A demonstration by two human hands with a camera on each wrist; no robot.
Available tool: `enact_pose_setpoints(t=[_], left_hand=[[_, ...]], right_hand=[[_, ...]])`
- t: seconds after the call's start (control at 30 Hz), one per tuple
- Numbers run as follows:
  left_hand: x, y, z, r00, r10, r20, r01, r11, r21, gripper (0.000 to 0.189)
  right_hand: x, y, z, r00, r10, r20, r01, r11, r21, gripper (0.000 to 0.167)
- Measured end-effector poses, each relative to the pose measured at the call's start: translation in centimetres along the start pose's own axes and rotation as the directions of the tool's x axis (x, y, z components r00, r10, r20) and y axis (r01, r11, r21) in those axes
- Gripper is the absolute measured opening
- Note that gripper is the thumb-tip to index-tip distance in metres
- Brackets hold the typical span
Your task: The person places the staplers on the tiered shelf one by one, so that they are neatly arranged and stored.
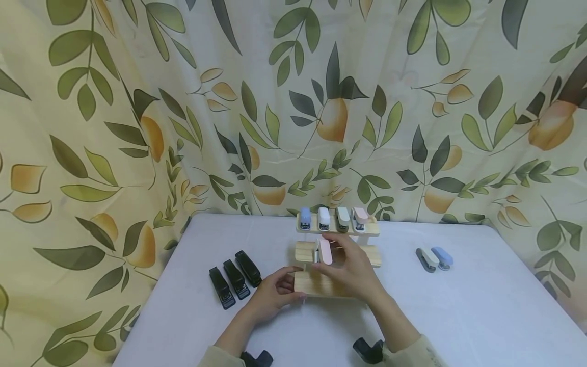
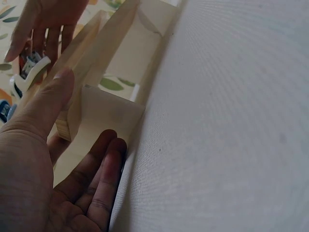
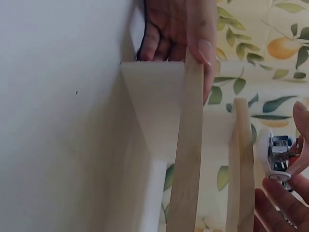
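Observation:
My right hand holds a small pink-and-white stapler between thumb and fingers, at the middle tier of a three-step wooden rack. In the right wrist view the metal of the stapler shows close beside a wooden board. My left hand grips the left end of the lowest board. Its thumb lies on the board, and other fingers curl beside the white side support. On the top tier stand a blue stapler, a white one, a pale one and a pink one.
Three black staplers lie in a slanted row left of the rack. To the right, a pale grey stapler and a blue stapler lie side by side on the white tablecloth. A leaf-patterned curtain hangs behind the table.

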State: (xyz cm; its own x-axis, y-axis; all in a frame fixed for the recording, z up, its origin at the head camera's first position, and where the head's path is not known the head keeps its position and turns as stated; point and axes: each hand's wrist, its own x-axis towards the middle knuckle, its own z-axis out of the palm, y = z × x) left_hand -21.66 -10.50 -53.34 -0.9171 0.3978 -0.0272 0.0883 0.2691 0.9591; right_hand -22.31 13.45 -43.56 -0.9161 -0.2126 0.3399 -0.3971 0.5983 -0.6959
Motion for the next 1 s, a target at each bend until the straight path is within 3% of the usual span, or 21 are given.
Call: enact_pose_setpoints(t=[1.0], left_hand=[[-0.1, 0.2, -0.1, 1.000, -0.019, -0.004, 0.019, 1.000, 0.004, 0.058]], right_hand=[[0.9, -1.4, 2.4, 0.976, 0.210, -0.057, -0.209, 0.978, 0.017, 0.070]])
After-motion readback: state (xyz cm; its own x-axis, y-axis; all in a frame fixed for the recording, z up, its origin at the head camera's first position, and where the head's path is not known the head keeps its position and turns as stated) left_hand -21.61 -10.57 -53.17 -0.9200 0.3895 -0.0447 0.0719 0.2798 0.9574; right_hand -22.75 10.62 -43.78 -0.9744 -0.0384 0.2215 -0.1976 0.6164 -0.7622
